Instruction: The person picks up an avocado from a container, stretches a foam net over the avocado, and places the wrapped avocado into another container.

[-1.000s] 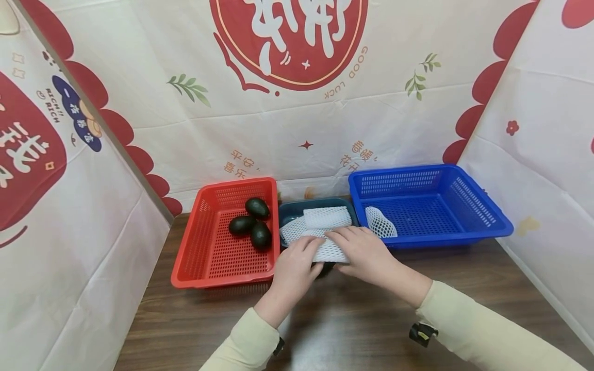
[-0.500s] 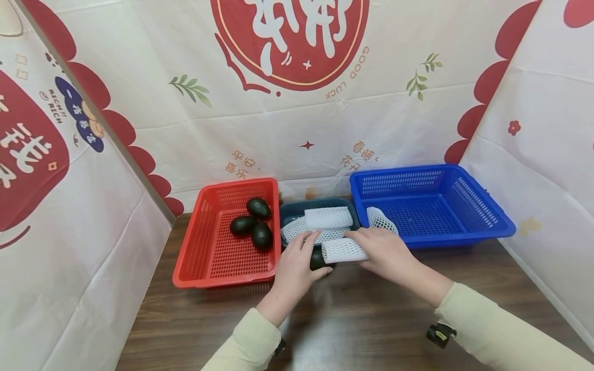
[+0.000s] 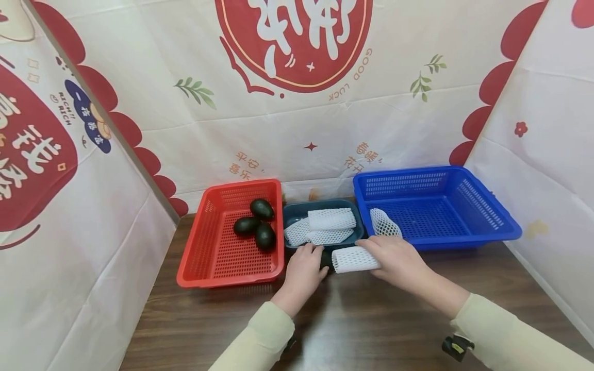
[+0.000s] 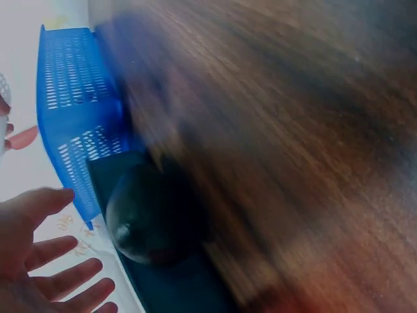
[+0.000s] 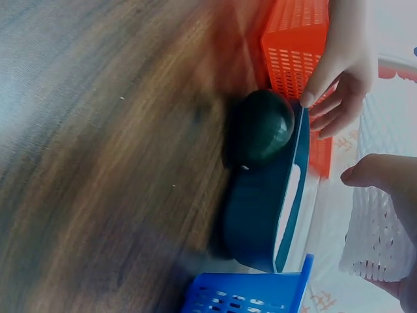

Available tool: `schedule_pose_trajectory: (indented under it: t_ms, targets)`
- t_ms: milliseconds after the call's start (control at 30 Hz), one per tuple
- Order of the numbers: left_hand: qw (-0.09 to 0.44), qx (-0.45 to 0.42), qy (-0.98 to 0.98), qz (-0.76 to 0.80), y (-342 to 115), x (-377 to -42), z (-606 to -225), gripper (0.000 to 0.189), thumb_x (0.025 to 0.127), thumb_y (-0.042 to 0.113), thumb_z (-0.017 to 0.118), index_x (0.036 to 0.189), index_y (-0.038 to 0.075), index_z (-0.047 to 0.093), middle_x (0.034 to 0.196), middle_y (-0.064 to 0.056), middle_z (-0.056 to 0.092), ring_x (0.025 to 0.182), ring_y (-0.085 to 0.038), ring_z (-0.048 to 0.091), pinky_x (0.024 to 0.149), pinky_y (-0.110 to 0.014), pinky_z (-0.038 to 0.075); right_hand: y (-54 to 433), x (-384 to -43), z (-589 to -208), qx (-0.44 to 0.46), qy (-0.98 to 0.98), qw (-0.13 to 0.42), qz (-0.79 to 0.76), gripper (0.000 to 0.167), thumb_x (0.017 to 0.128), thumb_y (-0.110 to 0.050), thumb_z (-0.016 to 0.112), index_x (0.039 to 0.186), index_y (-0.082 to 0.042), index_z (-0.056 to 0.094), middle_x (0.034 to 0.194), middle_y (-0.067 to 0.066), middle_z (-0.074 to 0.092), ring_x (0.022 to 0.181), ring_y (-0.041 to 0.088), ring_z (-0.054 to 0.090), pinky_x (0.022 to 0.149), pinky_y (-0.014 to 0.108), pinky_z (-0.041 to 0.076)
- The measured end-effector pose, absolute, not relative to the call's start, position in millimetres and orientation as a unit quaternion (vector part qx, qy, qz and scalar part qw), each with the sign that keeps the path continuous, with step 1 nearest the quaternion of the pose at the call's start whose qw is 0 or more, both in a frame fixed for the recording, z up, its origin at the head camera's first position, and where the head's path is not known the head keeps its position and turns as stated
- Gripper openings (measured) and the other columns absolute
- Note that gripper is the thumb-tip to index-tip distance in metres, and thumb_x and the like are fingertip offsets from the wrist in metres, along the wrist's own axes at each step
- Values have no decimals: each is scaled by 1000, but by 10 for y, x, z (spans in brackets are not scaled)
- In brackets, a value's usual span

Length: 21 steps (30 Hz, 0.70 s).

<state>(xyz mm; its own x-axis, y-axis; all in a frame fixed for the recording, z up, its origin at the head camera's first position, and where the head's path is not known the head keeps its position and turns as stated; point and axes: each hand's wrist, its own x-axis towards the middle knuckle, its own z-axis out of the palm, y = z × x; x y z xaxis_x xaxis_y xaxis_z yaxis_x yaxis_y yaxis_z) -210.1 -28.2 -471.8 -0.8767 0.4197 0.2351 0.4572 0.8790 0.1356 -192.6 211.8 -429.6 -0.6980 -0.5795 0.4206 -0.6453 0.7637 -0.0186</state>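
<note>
My right hand (image 3: 401,260) pinches a white foam net sleeve (image 3: 355,258) above the table; the right wrist view shows the thumb and fingers on the sleeve (image 5: 374,241). A dark green avocado (image 3: 326,262) lies on the wood in front of the teal tray, partly behind my left hand (image 3: 301,268). The left wrist view shows that hand's fingers spread, apart from the avocado (image 4: 146,215). More foam net sleeves (image 3: 331,219) lie in the teal tray (image 3: 320,202).
To the left stands a red basket (image 3: 185,281) with three avocados (image 3: 265,237). A blue basket (image 3: 508,234) is at the right, with a bulging white foam net (image 3: 384,222) at its near left corner; its contents are unclear. A printed cloth (image 3: 297,123) hangs behind.
My left hand has let go of the foam net sleeve and moved over by the avocado. The right hand has carried the sleeve to the right, uncovering part of the avocado.
</note>
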Motion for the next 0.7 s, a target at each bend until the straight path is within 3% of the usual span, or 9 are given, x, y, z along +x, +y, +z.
schedule_pose_trajectory:
  t_ms: [267, 700]
  targets:
    - [139, -245, -956, -79, -297, -2162, -4849, 40, 84, 29, 78, 114, 4, 70, 99, -9, 62, 93, -23, 59, 80, -35, 53, 2159, -1901, -4387, 337, -916, 202, 84, 59, 63, -21, 89, 115, -11, 64, 97, 4, 67, 81, 23, 64, 69, 42, 53]
    - [100, -215, -962, -135, -269, -2175, -4991, 47, 77, 26, 84, 117, 7, 67, 104, -10, 62, 94, -26, 58, 77, -38, 53, 2171, -1853, -4423, 317, -930, 164, 88, 61, 64, -23, 90, 118, -12, 63, 101, 4, 67, 86, 23, 63, 75, 44, 53]
